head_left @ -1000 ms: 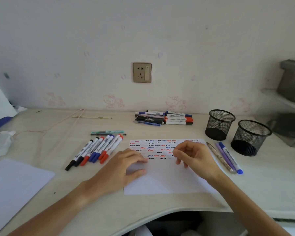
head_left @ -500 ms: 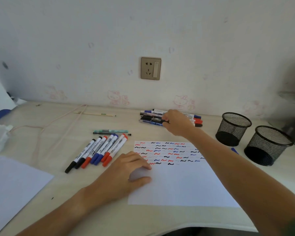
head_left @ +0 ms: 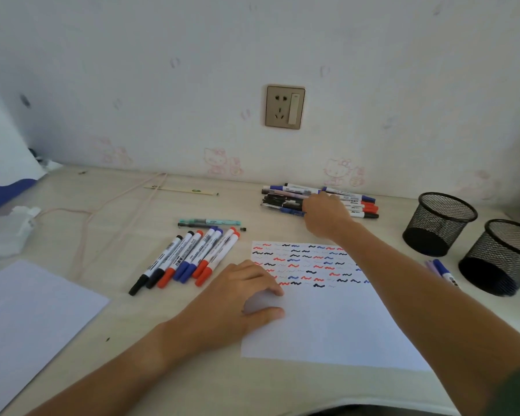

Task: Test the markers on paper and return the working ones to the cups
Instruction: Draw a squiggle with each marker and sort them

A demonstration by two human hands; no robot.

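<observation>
Two mesh cups (head_left: 439,222) stand at the far right of the surface (head_left: 126,214), and from here they look bare inside, so I judge nothing has gone back yet. My right hand (head_left: 324,216) is out over the pile of markers (head_left: 288,199) by the wall, knuckles toward the camera; the fingers are curled down into the pile, but I cannot tell whether they have closed on a marker or are only touching them. My left hand (head_left: 237,298) lies flat on the left edge of the test paper (head_left: 327,325), fingers relaxed and spread, holding nothing, just pinning the sheet.

The paper's top part is filled with short red, blue and black squiggles, some very faint; the lower part is blank. A row of capped markers (head_left: 189,256) lies just left of the sheet, with a teal pen (head_left: 209,222) above it, and a few more markers (head_left: 442,270) sit beside the nearer cup (head_left: 502,256).

To do this pick well, I would take one marker only, from the near side of the pile, pinching it at mid-barrel so the others do not roll toward the wall. I would lift it straight up before drawing back, keeping my forearm clear of the ink. The left hand should hold the sheet so the next stroke lands in the blank area below the last row, where a weak line will show plainly
</observation>
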